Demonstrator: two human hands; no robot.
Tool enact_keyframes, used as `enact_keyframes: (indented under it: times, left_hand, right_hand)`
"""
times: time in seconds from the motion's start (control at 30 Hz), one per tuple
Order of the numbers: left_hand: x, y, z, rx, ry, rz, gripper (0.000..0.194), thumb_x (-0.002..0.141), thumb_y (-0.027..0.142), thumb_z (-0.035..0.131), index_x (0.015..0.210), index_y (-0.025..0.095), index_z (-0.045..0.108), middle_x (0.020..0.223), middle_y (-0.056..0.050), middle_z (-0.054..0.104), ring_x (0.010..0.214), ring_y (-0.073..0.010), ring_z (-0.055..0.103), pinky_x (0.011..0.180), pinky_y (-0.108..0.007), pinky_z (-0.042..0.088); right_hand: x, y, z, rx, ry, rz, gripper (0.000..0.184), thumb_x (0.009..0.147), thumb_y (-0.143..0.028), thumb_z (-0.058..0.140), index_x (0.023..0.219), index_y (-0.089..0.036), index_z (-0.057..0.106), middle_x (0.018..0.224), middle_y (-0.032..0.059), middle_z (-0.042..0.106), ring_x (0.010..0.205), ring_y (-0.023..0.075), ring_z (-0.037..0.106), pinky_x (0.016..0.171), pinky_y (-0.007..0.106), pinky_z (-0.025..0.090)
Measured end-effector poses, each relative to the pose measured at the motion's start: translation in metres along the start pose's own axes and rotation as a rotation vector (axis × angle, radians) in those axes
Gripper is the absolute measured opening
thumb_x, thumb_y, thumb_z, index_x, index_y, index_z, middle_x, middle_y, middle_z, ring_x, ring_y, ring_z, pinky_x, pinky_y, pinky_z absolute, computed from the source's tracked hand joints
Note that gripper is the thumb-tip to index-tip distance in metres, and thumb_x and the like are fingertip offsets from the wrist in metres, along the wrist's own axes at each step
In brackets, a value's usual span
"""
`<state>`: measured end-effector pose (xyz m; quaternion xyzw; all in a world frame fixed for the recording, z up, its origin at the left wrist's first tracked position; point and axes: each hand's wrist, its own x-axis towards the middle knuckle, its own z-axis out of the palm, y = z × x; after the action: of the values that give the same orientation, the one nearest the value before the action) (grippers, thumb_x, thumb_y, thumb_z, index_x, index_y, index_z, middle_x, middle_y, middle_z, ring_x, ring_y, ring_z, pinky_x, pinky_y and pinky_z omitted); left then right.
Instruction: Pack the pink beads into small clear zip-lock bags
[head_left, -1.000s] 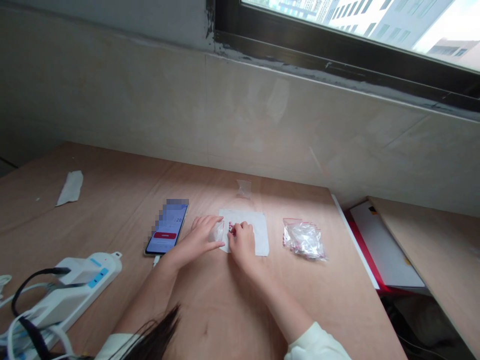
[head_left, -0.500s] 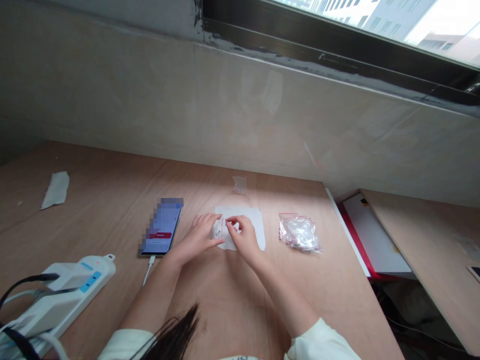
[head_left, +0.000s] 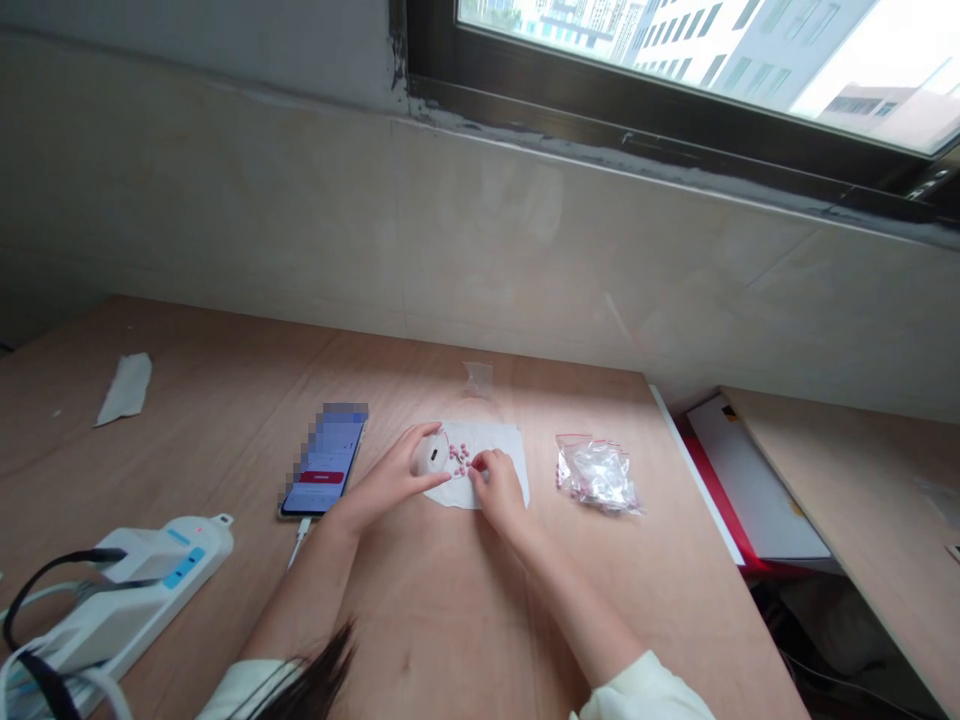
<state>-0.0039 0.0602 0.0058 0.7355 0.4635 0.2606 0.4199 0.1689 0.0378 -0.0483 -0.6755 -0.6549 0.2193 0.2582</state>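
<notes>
My left hand (head_left: 401,468) curves its thumb and fingers around a small white rounded case (head_left: 430,457) with a dark oval slot facing up. A thin reddish line shows along its right edge. Right beside it, several small pink beads (head_left: 459,458) lie scattered on a sheet of white paper (head_left: 511,442). At the right side of these beads is my right hand (head_left: 496,484), its thumb and forefinger pinched at a tiny pink bead. The fingertips partly cover what is between them.
Clear zip bags (head_left: 598,475) lie right of the paper, and a small clear bag (head_left: 478,379) behind it. On the left are a phone (head_left: 324,467) on a cable, a power strip (head_left: 154,590) with cords and a piece of tissue (head_left: 125,390). The tabletop (head_left: 420,610) ends at the right.
My right hand has drawn back from the white case, slightly right and down to the beads, which are now uncovered. My left hand keeps hold of the case. The view has tilted up a little.
</notes>
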Motion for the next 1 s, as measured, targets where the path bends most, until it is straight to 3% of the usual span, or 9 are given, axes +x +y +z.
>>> enact_keyframes:
  times: [0.23, 0.37, 0.47, 0.57, 0.67, 0.8, 1.0]
  left_hand:
    - [0.003, 0.005, -0.004, -0.155, -0.036, -0.008, 0.057, 0.068, 0.036, 0.056, 0.119, 0.022, 0.033, 0.124, -0.006, 0.041, 0.117, -0.0174, 0.034, 0.099, -0.032, 0.026]
    - [0.000, 0.007, -0.001, -0.100, -0.043, -0.029, 0.058, 0.066, 0.037, 0.058, 0.117, 0.022, 0.035, 0.122, -0.006, 0.042, 0.116, -0.0193, 0.036, 0.098, -0.033, 0.027]
    - [-0.002, 0.009, 0.002, -0.042, -0.056, -0.022, 0.058, 0.065, 0.038, 0.058, 0.116, 0.022, 0.036, 0.122, -0.006, 0.042, 0.115, -0.0199, 0.036, 0.097, -0.033, 0.028]
    - [-0.003, 0.009, 0.004, 0.006, -0.034, -0.015, 0.057, 0.066, 0.039, 0.057, 0.116, 0.021, 0.036, 0.120, -0.006, 0.043, 0.114, -0.0199, 0.037, 0.096, -0.032, 0.029]
    - [-0.003, 0.008, 0.003, 0.059, -0.013, -0.012, 0.056, 0.066, 0.039, 0.057, 0.115, 0.019, 0.036, 0.119, -0.007, 0.043, 0.113, -0.0200, 0.038, 0.096, -0.032, 0.029]
    - [-0.002, 0.002, 0.001, 0.128, -0.014, -0.002, 0.054, 0.067, 0.038, 0.056, 0.113, 0.019, 0.038, 0.117, -0.008, 0.045, 0.112, -0.0212, 0.038, 0.096, -0.034, 0.029]
    - [0.004, -0.006, 0.004, 0.194, -0.025, 0.021, 0.054, 0.065, 0.038, 0.059, 0.112, 0.020, 0.040, 0.117, -0.009, 0.046, 0.111, -0.0244, 0.039, 0.093, -0.038, 0.029]
  right_hand:
    - [0.004, 0.001, -0.010, 0.151, 0.105, 0.030, 0.007, 0.070, -0.015, 0.047, 0.066, -0.017, 0.053, 0.071, 0.0047, 0.055, 0.071, 0.0169, 0.048, 0.066, 0.028, 0.037]
    - [0.004, -0.022, -0.032, 0.312, 0.164, 0.042, 0.008, 0.071, -0.022, 0.049, 0.070, -0.017, 0.055, 0.072, 0.0039, 0.057, 0.069, 0.0154, 0.048, 0.063, 0.027, 0.037]
    - [0.003, -0.042, -0.040, 0.354, 0.103, -0.059, 0.010, 0.072, -0.025, 0.050, 0.073, -0.019, 0.058, 0.073, 0.0024, 0.057, 0.069, 0.0143, 0.048, 0.064, 0.026, 0.037]
    - [0.003, -0.043, -0.032, 0.331, 0.065, -0.079, 0.012, 0.073, -0.023, 0.048, 0.080, -0.019, 0.058, 0.076, 0.0027, 0.056, 0.071, 0.0141, 0.047, 0.066, 0.027, 0.038]
    - [0.005, -0.025, -0.015, 0.217, 0.101, -0.003, 0.012, 0.072, -0.015, 0.047, 0.079, -0.016, 0.056, 0.078, 0.0053, 0.055, 0.077, 0.0161, 0.047, 0.071, 0.029, 0.038]
    - [0.006, -0.001, 0.002, 0.085, 0.033, 0.021, 0.012, 0.070, -0.009, 0.047, 0.074, -0.015, 0.055, 0.080, 0.0071, 0.054, 0.081, 0.0180, 0.047, 0.072, 0.029, 0.037]
    - [0.007, -0.006, -0.004, 0.088, 0.049, -0.010, 0.009, 0.071, -0.012, 0.048, 0.068, -0.017, 0.055, 0.074, 0.0051, 0.054, 0.076, 0.0171, 0.048, 0.068, 0.028, 0.037]
